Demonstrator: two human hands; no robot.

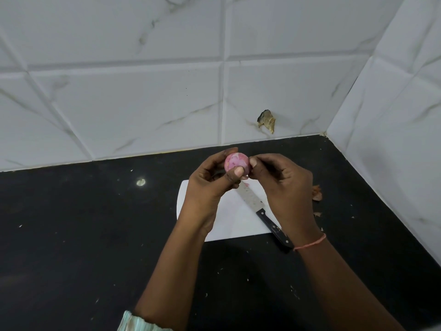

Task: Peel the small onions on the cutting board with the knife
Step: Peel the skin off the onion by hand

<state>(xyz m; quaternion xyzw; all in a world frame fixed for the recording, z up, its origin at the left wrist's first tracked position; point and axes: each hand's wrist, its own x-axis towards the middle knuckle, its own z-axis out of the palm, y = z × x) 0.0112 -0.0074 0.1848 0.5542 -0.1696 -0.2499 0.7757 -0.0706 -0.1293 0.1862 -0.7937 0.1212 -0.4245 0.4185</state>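
Held up over a black counter (83,235), between both hands: a small pink onion (236,163), its surface glossy and mostly bare of skin. Left hand (210,185) curled round it from the left and below, thumb pressed on its near side, fingers wrapped behind. Right hand (284,185) closed in at the onion's right edge, thumb and fingertips pinching there; what exactly is caught between them too small to tell. Hands close together, touching the same bulb, well above the board.

Below them, a white board (229,223) lying flat on the counter, partly hidden by the wrists. On it, a knife (261,211), untouched, lying slantwise: speckled blade pointing up-left toward the hands, black riveted handle running down-right past the board's edge onto the counter, under the right wrist. A pink thread band (310,244) round that wrist. A pale green sleeve (133,323) at the bottom edge, on the left arm.

Just right of the right hand, brownish peels (317,193) on the counter, with small flecks scattered about. Behind, a wall of white marbled tiles (143,91), meeting a second tiled wall at the right corner. Stuck low on the back wall, a dry brown scrap (266,120).
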